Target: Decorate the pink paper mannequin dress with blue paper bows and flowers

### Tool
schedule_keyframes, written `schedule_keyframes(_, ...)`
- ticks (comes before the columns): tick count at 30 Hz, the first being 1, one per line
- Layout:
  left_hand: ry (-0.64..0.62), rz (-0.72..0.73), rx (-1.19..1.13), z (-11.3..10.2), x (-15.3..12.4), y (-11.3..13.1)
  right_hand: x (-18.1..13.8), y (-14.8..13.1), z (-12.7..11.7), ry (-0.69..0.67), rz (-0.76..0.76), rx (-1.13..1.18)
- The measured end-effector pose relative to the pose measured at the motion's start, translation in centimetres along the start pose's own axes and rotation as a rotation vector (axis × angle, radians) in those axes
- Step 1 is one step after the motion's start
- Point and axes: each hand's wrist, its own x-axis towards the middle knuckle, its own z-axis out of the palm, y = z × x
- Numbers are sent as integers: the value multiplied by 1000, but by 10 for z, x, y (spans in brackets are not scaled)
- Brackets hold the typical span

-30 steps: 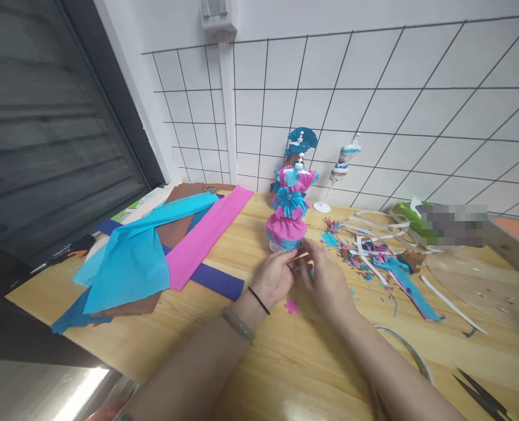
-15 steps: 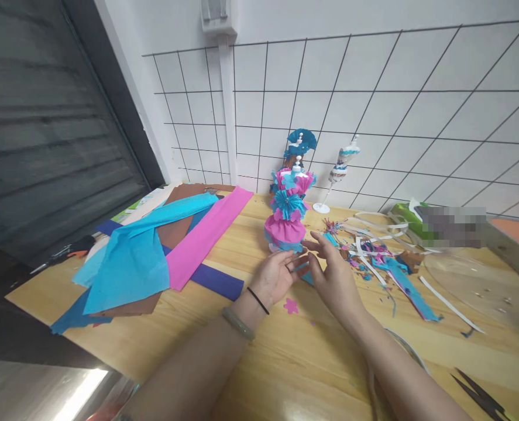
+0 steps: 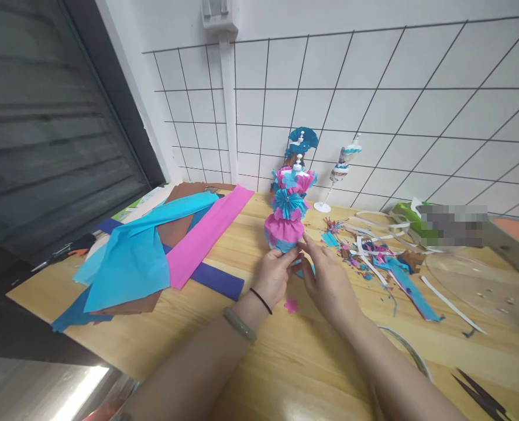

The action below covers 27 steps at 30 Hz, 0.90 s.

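Note:
A small dress form (image 3: 298, 163) stands upright on the wooden table, wearing a crepe-paper dress (image 3: 284, 230) of pink and blue with a pleated blue rosette (image 3: 289, 202) at its waist. My left hand (image 3: 273, 273) is closed, thumb and fingers pinching the dress's blue lower hem. Opposite it, my right hand (image 3: 328, 278) has its bent fingers on the hem's right side, apparently gripping it. Between the hands a blue piece (image 3: 305, 268) shows low down, partly covered. A pink paper flower (image 3: 291, 306) lies just in front.
Crepe-paper sheets (image 3: 127, 263) are heaped on the left. Behind stand another dressed form (image 3: 302, 140) and a white form (image 3: 344, 158). Paper scraps (image 3: 386, 263) and white strips lie to the right, with scissors (image 3: 481, 392) at the lower right. A gridded wall rises behind.
Both hands have moved in to the dress's hem. The left fingers, spread palm-up before, have closed on it. The right fingers have come down and curled in.

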Motion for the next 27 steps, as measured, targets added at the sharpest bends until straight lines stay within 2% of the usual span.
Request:
schedule_keyframes(9, 41, -1, 64, -2, 0, 2, 2, 12, 0, 35, 169, 204)
schedule_keyframes(16, 21, 12, 82, -3, -2, 2, 3, 12, 1, 122, 160, 250)
schedule_keyframes(21, 27, 15, 98, -3, -1, 2, 4, 8, 1, 90, 173, 335)
schedule_keyframes(27, 49, 3, 90, -2, -1, 3, 4, 11, 3, 68, 296, 510)
